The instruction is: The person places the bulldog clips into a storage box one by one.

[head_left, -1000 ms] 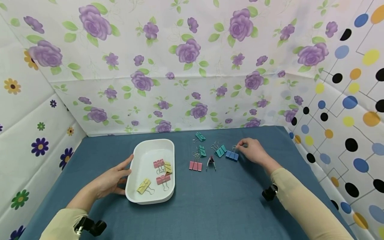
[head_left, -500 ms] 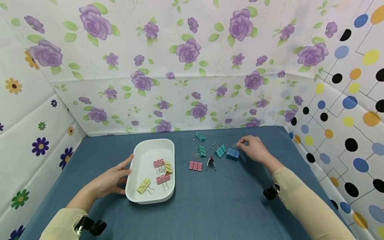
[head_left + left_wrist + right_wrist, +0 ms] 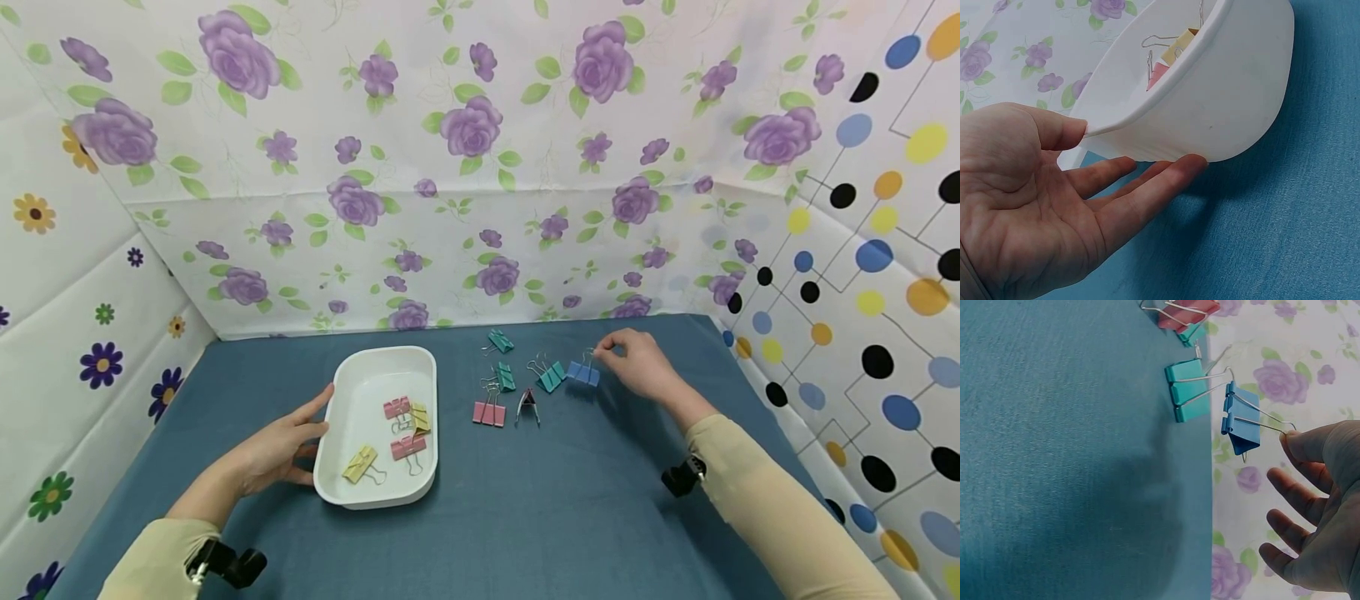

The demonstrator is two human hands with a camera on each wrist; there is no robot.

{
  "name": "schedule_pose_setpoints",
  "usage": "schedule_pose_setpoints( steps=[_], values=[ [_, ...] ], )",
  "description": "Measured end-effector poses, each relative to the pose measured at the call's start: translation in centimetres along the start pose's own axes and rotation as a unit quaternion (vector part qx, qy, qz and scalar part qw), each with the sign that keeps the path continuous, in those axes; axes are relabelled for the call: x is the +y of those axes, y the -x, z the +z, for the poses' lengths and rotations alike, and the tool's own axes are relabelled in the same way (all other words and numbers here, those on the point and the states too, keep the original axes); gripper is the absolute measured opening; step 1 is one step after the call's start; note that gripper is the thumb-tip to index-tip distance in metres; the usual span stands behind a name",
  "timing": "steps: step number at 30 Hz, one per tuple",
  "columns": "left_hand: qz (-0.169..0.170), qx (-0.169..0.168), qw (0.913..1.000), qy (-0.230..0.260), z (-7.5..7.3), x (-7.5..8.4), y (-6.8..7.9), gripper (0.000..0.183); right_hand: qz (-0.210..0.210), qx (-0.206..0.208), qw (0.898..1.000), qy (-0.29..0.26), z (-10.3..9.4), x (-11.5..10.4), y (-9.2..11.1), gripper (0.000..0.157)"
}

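In the head view my right hand (image 3: 636, 363) pinches the wire handle of a blue binder clip (image 3: 583, 373) between thumb and index finger. The right wrist view shows the blue clip (image 3: 1245, 419) dangling from the fingertips, the other fingers spread apart. My left hand (image 3: 273, 450) is at the left side of a white tray (image 3: 375, 497). In the left wrist view the left hand's thumb lies at the tray's rim, and its fairly straight fingers touch the outer wall (image 3: 1229, 94). Inside the tray lie two pink clips (image 3: 408, 448) and two yellow clips (image 3: 360, 464).
Left of the blue clip, a teal clip (image 3: 551, 377) lies close by on the blue cloth (image 3: 540, 508). Two more teal clips (image 3: 506, 378), a pink clip (image 3: 489, 414) and a clip standing on end (image 3: 528, 407) are between it and the tray. A flowered backdrop (image 3: 465, 250) rises behind.
My right hand has lifted the blue binder clip slightly up and away toward the back of the table. The left hand and the tray stay where they were.
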State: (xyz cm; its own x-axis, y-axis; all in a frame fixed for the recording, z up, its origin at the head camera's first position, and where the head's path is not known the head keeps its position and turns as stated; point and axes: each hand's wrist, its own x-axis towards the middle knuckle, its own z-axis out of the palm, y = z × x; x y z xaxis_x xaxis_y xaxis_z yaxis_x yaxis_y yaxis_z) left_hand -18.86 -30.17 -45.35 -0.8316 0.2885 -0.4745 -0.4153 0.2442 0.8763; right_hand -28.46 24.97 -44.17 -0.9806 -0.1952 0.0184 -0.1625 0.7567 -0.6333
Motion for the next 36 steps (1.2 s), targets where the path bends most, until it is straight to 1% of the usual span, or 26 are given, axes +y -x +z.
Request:
schedule_pose_setpoints(
  steps=[12, 19, 25, 32, 36],
  values=[
    [0.001, 0.001, 1.0, 0.001, 0.0, -0.1, -0.1, 0.068, -0.007, 0.01, 1.0, 0.0, -1.0, -1.1, 0.3, 0.027],
    [-0.001, 0.002, 1.0, 0.003, 0.0, -0.1, -0.1, 0.068, -0.036, 0.029, 0.999, -0.004, -1.8, -1.8, 0.3, 0.02],
    [-0.003, 0.002, 1.0, 0.003, 0.0, -0.1, 0.0, 0.068, -0.064, 0.043, 0.997, -0.01, -2.3, -2.3, 0.4, 0.02],
    [-0.001, 0.002, 1.0, 0.003, 0.0, -0.1, -0.1, 0.068, -0.082, 0.054, 0.995, -0.013, -2.6, -2.8, 0.7, 0.017],
    [-0.002, 0.004, 1.0, 0.002, 0.0, -0.1, -0.1, 0.068, -0.085, 0.059, 0.995, -0.015, -2.8, -3.0, 0.6, 0.015]
  ],
)
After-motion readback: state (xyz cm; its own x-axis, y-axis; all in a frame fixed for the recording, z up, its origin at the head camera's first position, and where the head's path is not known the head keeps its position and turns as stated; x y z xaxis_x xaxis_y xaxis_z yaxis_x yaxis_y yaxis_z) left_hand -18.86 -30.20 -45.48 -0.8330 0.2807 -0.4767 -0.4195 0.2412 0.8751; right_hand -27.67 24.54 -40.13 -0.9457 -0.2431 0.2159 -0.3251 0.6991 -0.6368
